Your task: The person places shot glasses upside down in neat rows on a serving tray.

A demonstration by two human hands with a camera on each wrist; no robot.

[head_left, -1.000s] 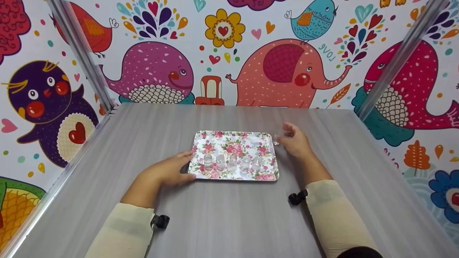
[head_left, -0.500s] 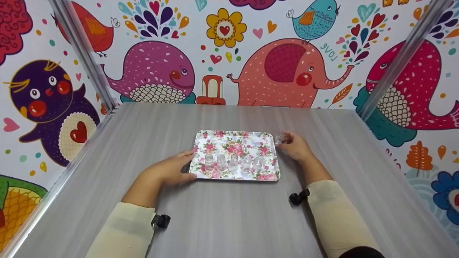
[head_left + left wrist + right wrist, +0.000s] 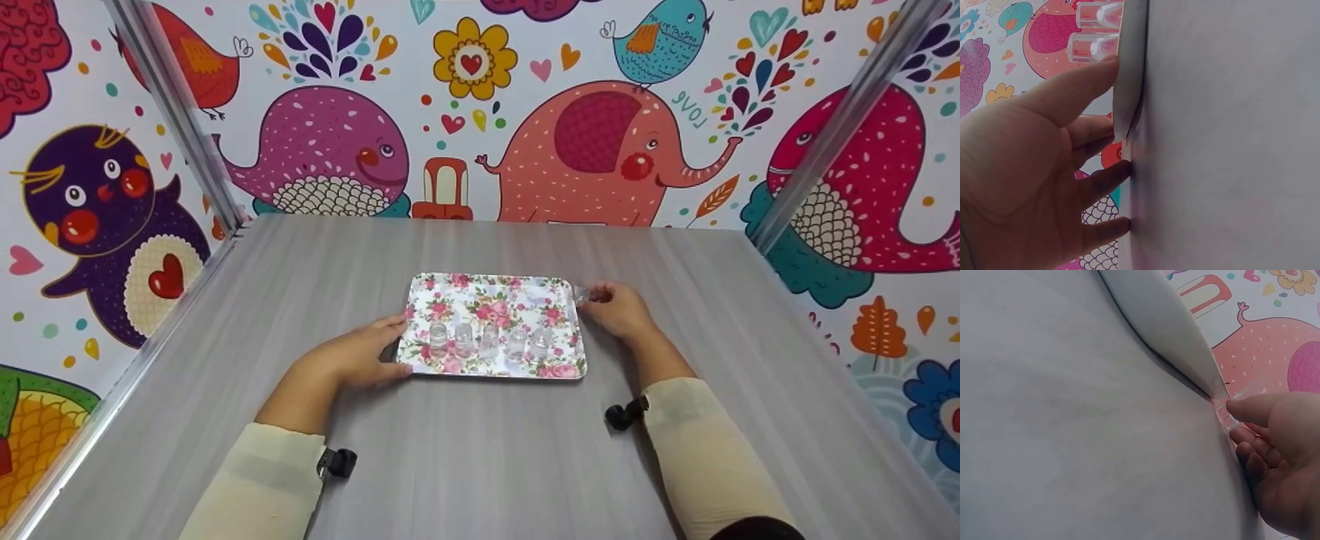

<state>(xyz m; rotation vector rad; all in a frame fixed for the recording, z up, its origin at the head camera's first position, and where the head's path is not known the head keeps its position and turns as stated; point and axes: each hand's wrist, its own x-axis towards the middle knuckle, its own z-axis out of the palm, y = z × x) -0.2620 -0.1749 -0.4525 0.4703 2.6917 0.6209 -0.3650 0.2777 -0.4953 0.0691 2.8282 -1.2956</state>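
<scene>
A white tray with a pink rose print (image 3: 491, 289) lies on the table, and several small clear glasses (image 3: 490, 341) stand on it in a row near its front. My left hand (image 3: 367, 352) holds the tray's left end, thumb at the front corner and fingers along the side. In the left wrist view, the thumb (image 3: 1081, 87) touches the rim, close to two of the clear glasses (image 3: 1092, 48). Just beyond the tray's right edge, my right hand (image 3: 621, 309) pinches another small clear glass (image 3: 582, 294) between thumb and fingers. The fingers partly hide this glass (image 3: 1225, 417) in the right wrist view.
The grey wood-look table (image 3: 480, 457) extends around the tray. Walls printed with cartoon animals (image 3: 585, 157) rise at the back and sides. Metal posts (image 3: 176, 112) stand at the back corners.
My right hand has lowered slightly and its fingers have closed on the small glass beside the tray. The left hand and tray have stayed in place.
</scene>
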